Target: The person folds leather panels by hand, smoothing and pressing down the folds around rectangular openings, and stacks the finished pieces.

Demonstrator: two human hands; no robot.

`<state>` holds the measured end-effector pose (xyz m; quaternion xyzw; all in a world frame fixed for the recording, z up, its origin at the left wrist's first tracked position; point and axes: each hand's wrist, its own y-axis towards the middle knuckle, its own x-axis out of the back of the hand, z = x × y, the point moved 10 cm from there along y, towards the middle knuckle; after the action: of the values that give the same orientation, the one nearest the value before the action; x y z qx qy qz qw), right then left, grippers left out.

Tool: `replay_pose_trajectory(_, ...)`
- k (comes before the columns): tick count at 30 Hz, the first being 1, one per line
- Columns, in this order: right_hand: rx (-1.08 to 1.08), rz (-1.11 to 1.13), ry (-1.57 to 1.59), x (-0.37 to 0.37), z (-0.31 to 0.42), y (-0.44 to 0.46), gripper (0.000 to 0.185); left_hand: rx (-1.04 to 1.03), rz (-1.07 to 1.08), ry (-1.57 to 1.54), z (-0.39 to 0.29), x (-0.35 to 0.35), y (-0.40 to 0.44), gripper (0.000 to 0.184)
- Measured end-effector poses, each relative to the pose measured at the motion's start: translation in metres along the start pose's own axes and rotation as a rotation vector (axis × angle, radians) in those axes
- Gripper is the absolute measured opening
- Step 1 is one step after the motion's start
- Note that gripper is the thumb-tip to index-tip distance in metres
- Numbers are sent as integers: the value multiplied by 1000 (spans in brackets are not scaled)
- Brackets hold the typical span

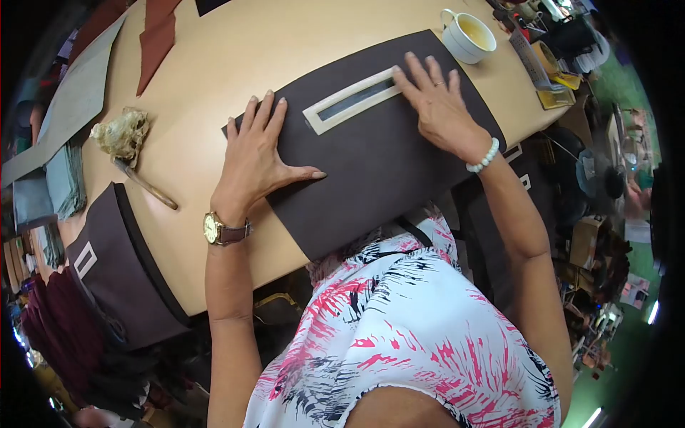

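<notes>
A dark brown flat panel, leather-like, (pixel 385 171) lies on the table before me and reaches over its front edge. On it sits a cream rectangular frame (pixel 342 123) around a dark slot. My left hand (pixel 257 153) rests spread on the panel's left part, thumb stretched toward the middle. My right hand (pixel 439 103) lies over the right end of the frame with its fingers apart, the index fingertip at the frame's corner. Neither hand grips anything.
A white cup (pixel 469 37) with yellowish contents stands beyond the panel. A glue-crusted brush (pixel 125 143) lies at left on the table (pixel 235 43). More dark panels (pixel 132 264) hang over the left edge. Reddish-brown scraps (pixel 157 43) and a basket (pixel 528 64) flank the tabletop.
</notes>
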<state>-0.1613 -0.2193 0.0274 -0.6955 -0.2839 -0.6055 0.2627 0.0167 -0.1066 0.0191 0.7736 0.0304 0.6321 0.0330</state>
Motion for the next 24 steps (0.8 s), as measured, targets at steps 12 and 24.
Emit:
replay_pose_trajectory(12,-33,114,-692,-18,2,4,58,50,69,-15,1,-2,0,113)
replay_pose_trajectory(24,83,6,-509,-8,56,-6,41,6,-10,-25,1,-3,-1,113)
